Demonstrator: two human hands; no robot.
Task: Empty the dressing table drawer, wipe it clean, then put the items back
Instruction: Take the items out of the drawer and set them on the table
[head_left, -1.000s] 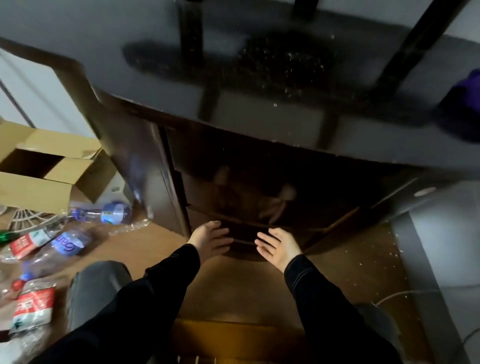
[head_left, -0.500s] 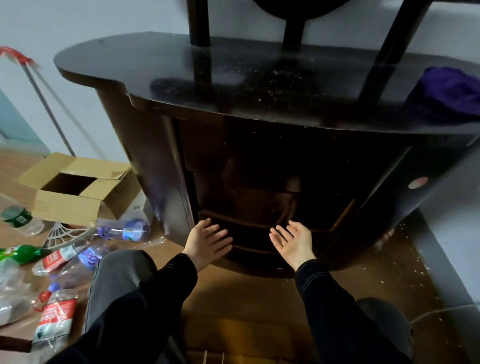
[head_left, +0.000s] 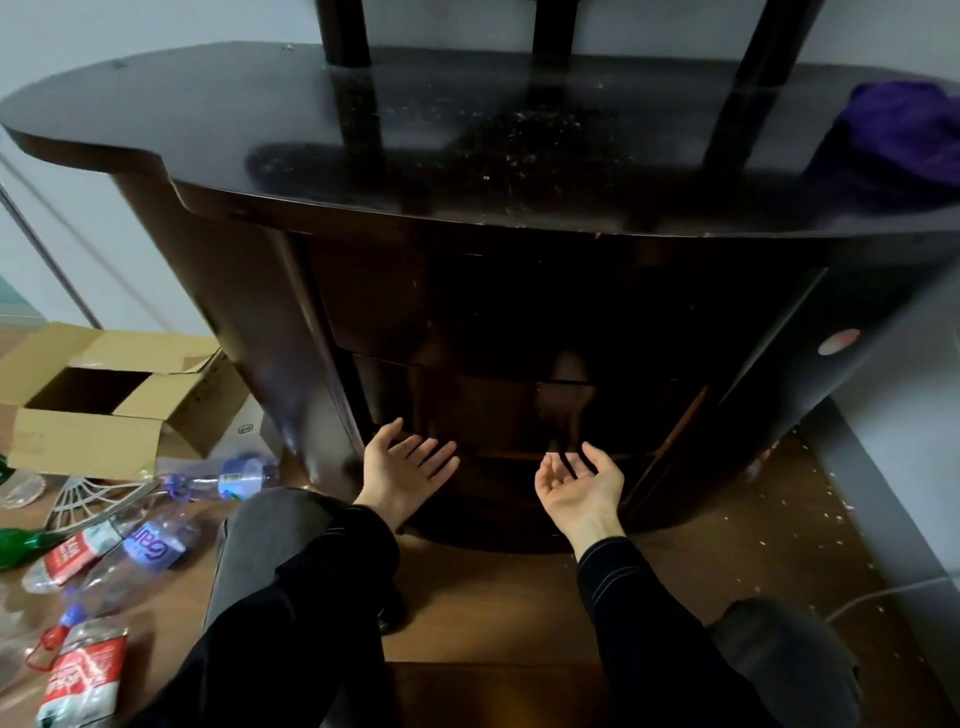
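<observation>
Two hands, both empty: left hand palm up, fingers straight and spread, released, holding nothing. The right hand is palm up too, fingers loosely curled, relaxed, nothing in them. The right hand sits at 3 o'clock of the left, apart from it. Both are low in front of the dressing table, fingertips close to the seam under the second drawer. Contact cannot be told, too dark. Black sleeves run back toward 6 o'clock. One grey knee is at 7 o'clock of the left hand, the other knee at 5 o'clock of the right.

Drawers are stacked curved dark fronts at 12 o'clock of the hands. The upper drawer and the second one look pushed in, contents not visible. The glossy fronts faintly reflect the hands.

The surface above is dark, glossy, dusted with pale specks. A purple cloth is bunched at its 3 o'clock end. Dark posts rise from the back edge. A round pinkish sticker is on the side panel, at 2 o'clock of the right hand.

The floor is wooden, with pale flecks at 3 o'clock of the hands and a white cable at 4 o'clock. At 9 o'clock an open cardboard box sits just beside the table's side, with a white wire grille below it. Crushed plastic bottles lie at 8 o'clock, and a green bottle is at the frame edge.
</observation>
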